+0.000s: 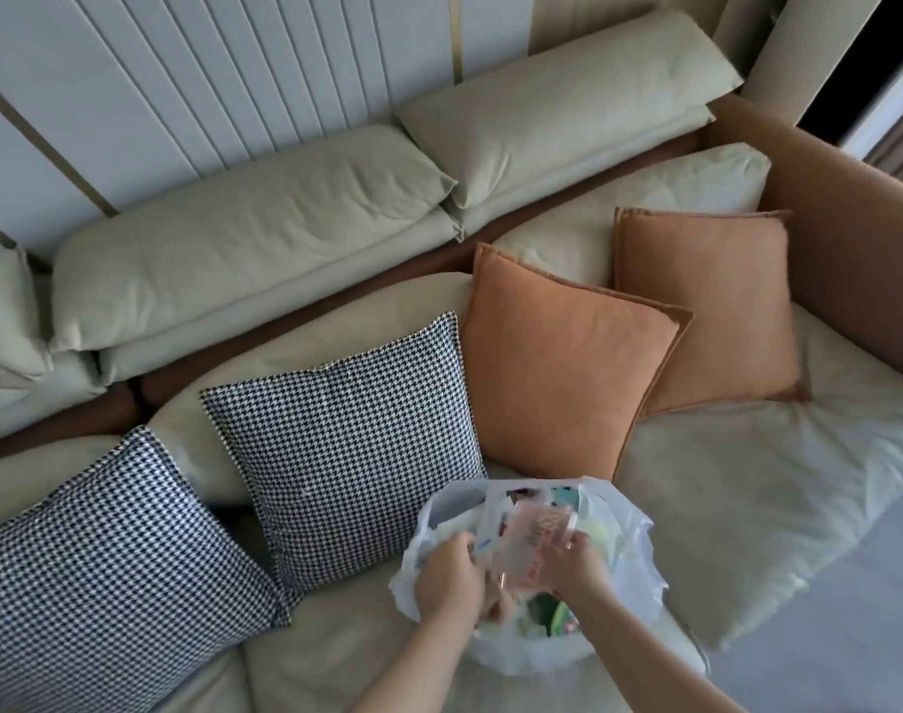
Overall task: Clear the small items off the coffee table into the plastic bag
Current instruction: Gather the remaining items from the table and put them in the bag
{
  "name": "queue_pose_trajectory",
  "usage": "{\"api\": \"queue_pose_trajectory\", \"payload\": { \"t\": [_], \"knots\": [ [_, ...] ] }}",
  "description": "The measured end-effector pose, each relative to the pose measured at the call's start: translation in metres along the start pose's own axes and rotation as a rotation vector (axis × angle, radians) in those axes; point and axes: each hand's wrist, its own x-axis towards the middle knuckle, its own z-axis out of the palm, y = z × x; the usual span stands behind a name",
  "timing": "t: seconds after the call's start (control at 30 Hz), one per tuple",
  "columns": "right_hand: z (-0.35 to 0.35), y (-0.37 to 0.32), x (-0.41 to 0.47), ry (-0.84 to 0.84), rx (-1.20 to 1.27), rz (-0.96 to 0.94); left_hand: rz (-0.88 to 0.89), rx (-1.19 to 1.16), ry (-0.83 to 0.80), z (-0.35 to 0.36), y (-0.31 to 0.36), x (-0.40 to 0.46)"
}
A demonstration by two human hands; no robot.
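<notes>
A white, see-through plastic bag (624, 599) sits open on the cream sofa seat, with several small colourful items inside. My left hand (446, 578) grips the bag's left rim and holds the mouth open. My right hand (575, 560) holds a pinkish clear packet (534, 542) over the bag's opening, between both hands. The coffee table is out of view.
Two houndstooth cushions (346, 455) lean on the sofa to the left of the bag, and two orange cushions (567, 367) stand behind it. The cream seat (747, 481) stretches right, up to an orange side panel (850, 239). Grey floor (850, 635) shows at the lower right.
</notes>
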Motion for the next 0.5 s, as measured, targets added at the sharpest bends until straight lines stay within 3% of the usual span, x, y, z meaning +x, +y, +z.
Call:
{"api": "queue_pose_trajectory", "payload": {
  "t": [0.17,0.23,0.3,0.4,0.5],
  "knots": [
    [0.006,-0.013,-0.001,0.003,-0.007,0.018,0.278,0.176,0.388,-0.025,-0.009,0.008],
    [0.006,-0.014,-0.003,0.006,-0.003,0.030,0.325,0.260,0.464,-0.027,-0.017,0.010],
    [0.007,-0.012,-0.005,-0.032,0.007,0.014,0.159,0.258,0.334,-0.029,-0.020,0.011],
    [0.008,-0.008,-0.014,-0.092,0.026,-0.037,-0.253,-0.174,0.083,-0.022,-0.029,0.014],
    [0.014,-0.005,-0.026,-0.082,0.041,-0.124,-0.331,-0.414,0.056,-0.029,-0.038,0.006]
  ]
}}
